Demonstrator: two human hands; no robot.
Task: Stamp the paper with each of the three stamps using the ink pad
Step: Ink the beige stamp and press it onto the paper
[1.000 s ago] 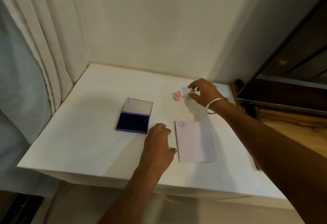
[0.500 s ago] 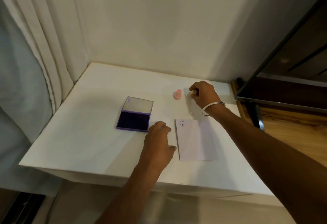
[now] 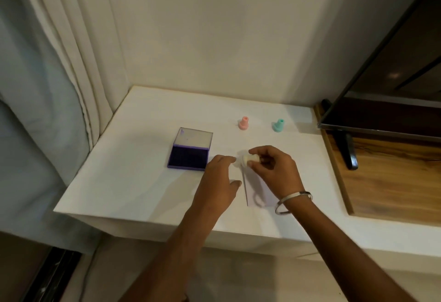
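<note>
My right hand [image 3: 274, 168] holds a pale cream stamp [image 3: 250, 159] in its fingertips, above the top left corner of the white paper [image 3: 256, 190]. Most of the paper is hidden under that hand and wrist. My left hand [image 3: 220, 182] rests flat on the table just left of the paper, fingers spread, empty. The open purple ink pad [image 3: 189, 157] lies left of both hands, its clear lid tilted back. A pink stamp [image 3: 244, 123] and a teal stamp [image 3: 278, 125] stand upright behind the hands.
The white table [image 3: 133, 182] sits in a corner, with a curtain [image 3: 59, 63] at its left and a wall behind. A dark screen [image 3: 391, 86] on a black stand [image 3: 349, 151] rests on a wooden surface [image 3: 391, 177] to the right.
My right hand picked up the cream stamp near the pink one and brought it toward me, over the paper's top corner. The teal stamp is uncovered. My left hand stayed put.
</note>
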